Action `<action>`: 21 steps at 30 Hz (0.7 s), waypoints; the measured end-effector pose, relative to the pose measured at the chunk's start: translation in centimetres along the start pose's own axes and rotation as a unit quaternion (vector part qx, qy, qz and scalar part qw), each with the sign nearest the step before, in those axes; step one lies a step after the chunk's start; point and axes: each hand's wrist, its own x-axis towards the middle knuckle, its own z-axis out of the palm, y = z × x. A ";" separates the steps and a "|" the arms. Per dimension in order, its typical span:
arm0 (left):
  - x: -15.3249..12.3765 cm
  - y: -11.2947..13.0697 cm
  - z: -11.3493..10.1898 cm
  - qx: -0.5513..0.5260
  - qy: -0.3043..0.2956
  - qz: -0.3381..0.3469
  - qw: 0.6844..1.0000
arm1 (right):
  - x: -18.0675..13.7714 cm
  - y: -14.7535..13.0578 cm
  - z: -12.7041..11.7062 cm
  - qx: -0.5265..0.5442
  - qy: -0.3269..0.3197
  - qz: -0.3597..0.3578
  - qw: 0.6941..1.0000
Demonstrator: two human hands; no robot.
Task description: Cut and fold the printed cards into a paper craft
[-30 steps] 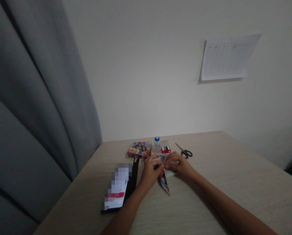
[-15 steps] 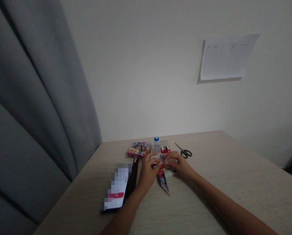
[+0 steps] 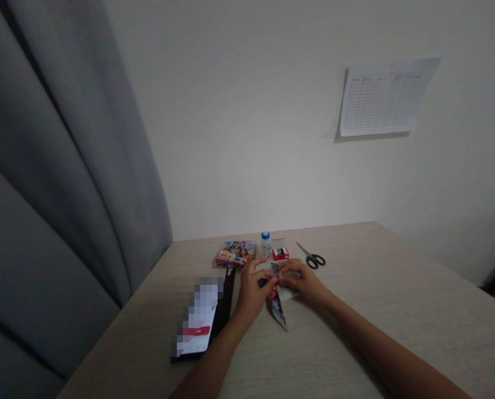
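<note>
Between my hands is a narrow, pointed piece of folded printed paper (image 3: 277, 310), red, blue and dark, its tip angled toward me. My left hand (image 3: 253, 285) pinches it from the left with thumb and finger, the other fingers stretched forward. From the right, my right hand (image 3: 299, 280) grips the same folded paper near its upper part, fingers curled over it. The paper's middle is partly covered by my fingers. A pale sheet (image 3: 289, 292) lies under the right hand, mostly hidden.
A phone with a blurred screen (image 3: 197, 327) lies at the left. Behind the hands are a stack of colourful printed sheets (image 3: 236, 252), a blue-capped bottle (image 3: 266, 246), a small red box (image 3: 280, 254) and black-handled scissors (image 3: 312, 258). A grey curtain (image 3: 73, 166) hangs beside the table (image 3: 376, 288).
Hardly anything differs. My fingers shift slightly on the folded paper, with the left thumb and finger a little closer to the right fingertips.
</note>
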 end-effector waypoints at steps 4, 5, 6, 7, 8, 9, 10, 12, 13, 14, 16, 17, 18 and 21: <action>0.1 -0.4 0.3 -0.008 0.009 -0.002 1.000 | 0.0 0.0 0.0 0.003 0.003 0.003 1.000; 0.1 -0.5 0.3 -0.008 0.011 -0.001 1.000 | 0.0 0.1 0.0 0.007 0.001 0.001 1.000; 0.1 -0.6 0.4 -0.008 0.011 0.000 1.000 | 0.0 0.2 0.0 0.011 0.000 -0.001 1.000; 0.1 -0.7 0.5 -0.010 0.010 0.001 1.000 | 0.0 0.2 0.0 0.015 0.001 -0.003 1.000; 0.0 -0.8 0.5 -0.011 0.009 0.000 1.000 | 0.0 0.3 0.0 0.019 0.005 -0.004 1.000; 0.0 -0.8 0.6 -0.013 0.007 -0.001 1.000 | 0.0 0.4 0.0 0.021 0.009 -0.003 1.000; 0.0 -0.9 0.6 -0.015 0.006 -0.002 1.000 | 0.0 0.5 0.0 0.021 0.012 -0.001 1.000; 0.0 -0.9 0.7 -0.016 0.003 -0.002 1.000 | 0.0 0.6 0.0 0.018 0.015 0.005 1.000; 0.0 -0.9 0.7 -0.015 0.002 -0.002 1.000 | 0.0 0.6 0.1 0.016 0.014 0.007 1.000; 0.0 -0.9 0.7 -0.013 0.001 -0.001 1.000 | 0.0 0.5 0.1 0.013 0.012 0.007 1.000; 0.0 -0.9 0.7 -0.005 -0.003 0.001 1.000 | -0.1 0.4 0.1 0.009 0.007 0.007 1.000; 0.1 -0.9 0.7 0.000 -0.005 0.002 1.000 | -0.1 0.3 0.1 0.007 0.006 0.007 1.000; 0.1 -0.9 0.6 0.005 -0.007 0.004 1.000 | -0.1 0.3 0.1 0.005 0.005 0.008 1.000; 0.2 -1.0 0.5 0.025 -0.002 0.009 1.000 | 0.0 0.4 -0.2 0.005 0.004 0.014 1.000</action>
